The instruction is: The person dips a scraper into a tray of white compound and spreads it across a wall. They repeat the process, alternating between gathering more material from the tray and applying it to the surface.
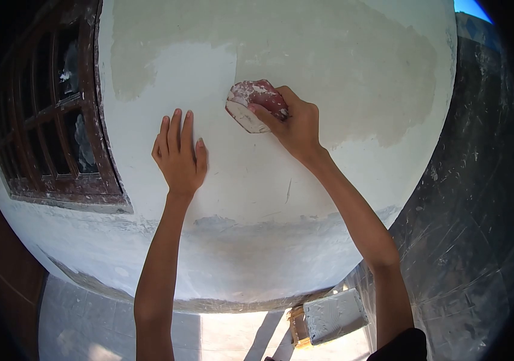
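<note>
In the head view, my right hand [298, 123] grips a folded piece of red-brown sandpaper [263, 96] dusted with white, thumb on its near side. The sandpaper lies against the wall [221, 168], at the border between a white patch and a greyer one. To its left, my left hand [180, 159] rests flat on the white part of the wall, its fingers spread and pointing up. Nothing is in the left hand. The face of the sandpaper toward the wall is hidden.
A brown wooden window [58, 126] with dark panes and white smears is at the left. Below stands a white-smeared rectangular container [335, 316] on the floor [227, 334]. Dark, scratched sheeting [467, 210] runs along the right. The lower wall has a rough, uneven band.
</note>
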`<move>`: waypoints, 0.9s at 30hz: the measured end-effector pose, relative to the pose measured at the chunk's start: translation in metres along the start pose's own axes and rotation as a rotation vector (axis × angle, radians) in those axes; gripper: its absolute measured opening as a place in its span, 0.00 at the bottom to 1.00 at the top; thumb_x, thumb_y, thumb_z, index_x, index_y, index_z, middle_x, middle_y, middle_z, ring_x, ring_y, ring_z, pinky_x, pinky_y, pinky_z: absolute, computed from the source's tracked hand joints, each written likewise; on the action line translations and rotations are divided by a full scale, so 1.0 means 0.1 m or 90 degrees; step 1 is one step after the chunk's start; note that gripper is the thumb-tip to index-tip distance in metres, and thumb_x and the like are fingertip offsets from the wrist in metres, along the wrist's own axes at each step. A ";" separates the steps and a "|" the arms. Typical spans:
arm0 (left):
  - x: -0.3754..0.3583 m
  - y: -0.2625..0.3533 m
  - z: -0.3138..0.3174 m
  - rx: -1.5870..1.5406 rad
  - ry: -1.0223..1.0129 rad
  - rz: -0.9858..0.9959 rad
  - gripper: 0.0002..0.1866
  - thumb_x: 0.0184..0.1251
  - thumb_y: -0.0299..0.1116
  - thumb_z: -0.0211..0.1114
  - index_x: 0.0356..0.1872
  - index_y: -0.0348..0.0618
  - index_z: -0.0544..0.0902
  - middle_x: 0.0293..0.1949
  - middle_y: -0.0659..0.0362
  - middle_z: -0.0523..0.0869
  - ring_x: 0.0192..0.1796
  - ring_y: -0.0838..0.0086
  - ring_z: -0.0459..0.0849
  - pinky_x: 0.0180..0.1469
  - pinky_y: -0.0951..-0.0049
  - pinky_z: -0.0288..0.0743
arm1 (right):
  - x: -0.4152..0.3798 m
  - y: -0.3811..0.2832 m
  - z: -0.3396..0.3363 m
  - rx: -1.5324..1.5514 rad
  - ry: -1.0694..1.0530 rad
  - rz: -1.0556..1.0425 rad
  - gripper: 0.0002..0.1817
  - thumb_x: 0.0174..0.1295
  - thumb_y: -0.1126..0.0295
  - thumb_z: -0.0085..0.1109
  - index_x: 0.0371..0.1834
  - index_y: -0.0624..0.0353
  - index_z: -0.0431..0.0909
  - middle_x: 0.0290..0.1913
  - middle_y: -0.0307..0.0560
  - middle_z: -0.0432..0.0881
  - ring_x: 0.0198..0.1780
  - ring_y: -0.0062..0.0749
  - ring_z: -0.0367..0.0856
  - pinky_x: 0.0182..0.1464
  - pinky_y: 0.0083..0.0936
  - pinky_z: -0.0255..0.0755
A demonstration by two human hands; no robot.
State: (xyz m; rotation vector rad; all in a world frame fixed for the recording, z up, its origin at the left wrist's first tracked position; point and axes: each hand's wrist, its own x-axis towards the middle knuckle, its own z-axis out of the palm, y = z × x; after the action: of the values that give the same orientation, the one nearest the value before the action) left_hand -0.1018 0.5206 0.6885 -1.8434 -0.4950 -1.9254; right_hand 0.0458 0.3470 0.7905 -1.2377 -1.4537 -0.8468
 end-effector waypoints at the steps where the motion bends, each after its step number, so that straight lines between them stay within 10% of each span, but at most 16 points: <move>1: 0.00 0.00 0.00 0.002 -0.005 -0.001 0.28 0.73 0.38 0.49 0.73 0.45 0.70 0.73 0.54 0.70 0.77 0.58 0.62 0.71 0.58 0.51 | 0.03 0.05 0.02 -0.056 0.019 -0.047 0.18 0.60 0.57 0.75 0.35 0.60 0.80 0.22 0.42 0.83 0.19 0.26 0.76 0.23 0.23 0.70; 6: -0.02 -0.02 0.02 -0.001 0.002 -0.002 0.27 0.72 0.38 0.51 0.72 0.46 0.72 0.73 0.54 0.71 0.76 0.59 0.63 0.71 0.59 0.51 | 0.13 0.18 -0.03 -0.193 0.128 -0.197 0.22 0.60 0.51 0.73 0.28 0.56 0.75 0.16 0.39 0.75 0.14 0.29 0.70 0.19 0.26 0.64; 19: 0.00 -0.01 0.00 -0.001 -0.003 0.003 0.28 0.73 0.38 0.49 0.73 0.45 0.71 0.73 0.54 0.70 0.76 0.58 0.63 0.71 0.59 0.51 | 0.09 0.38 -0.53 -0.145 0.482 0.230 0.24 0.64 0.51 0.69 0.28 0.63 0.78 0.21 0.41 0.81 0.20 0.21 0.73 0.25 0.20 0.68; 23: 0.00 -0.02 0.00 0.006 -0.006 0.004 0.28 0.73 0.38 0.50 0.73 0.46 0.70 0.73 0.54 0.70 0.76 0.59 0.63 0.71 0.59 0.50 | 0.16 -0.02 -0.33 0.219 0.335 0.161 0.20 0.64 0.56 0.72 0.32 0.64 0.79 0.25 0.39 0.83 0.24 0.14 0.72 0.27 0.17 0.68; 27: -0.02 -0.01 0.00 0.000 -0.006 0.002 0.28 0.73 0.38 0.49 0.73 0.46 0.70 0.74 0.54 0.70 0.77 0.59 0.62 0.71 0.59 0.50 | 0.27 0.11 -0.06 -0.073 0.113 -0.034 0.23 0.62 0.51 0.72 0.26 0.59 0.74 0.19 0.40 0.80 0.17 0.24 0.72 0.22 0.22 0.65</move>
State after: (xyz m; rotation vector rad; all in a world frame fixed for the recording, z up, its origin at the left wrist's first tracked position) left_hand -0.1024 0.5219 0.6870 -1.8530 -0.4947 -1.9150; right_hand 0.0582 0.3511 0.8173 -1.1809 -1.3151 -1.0611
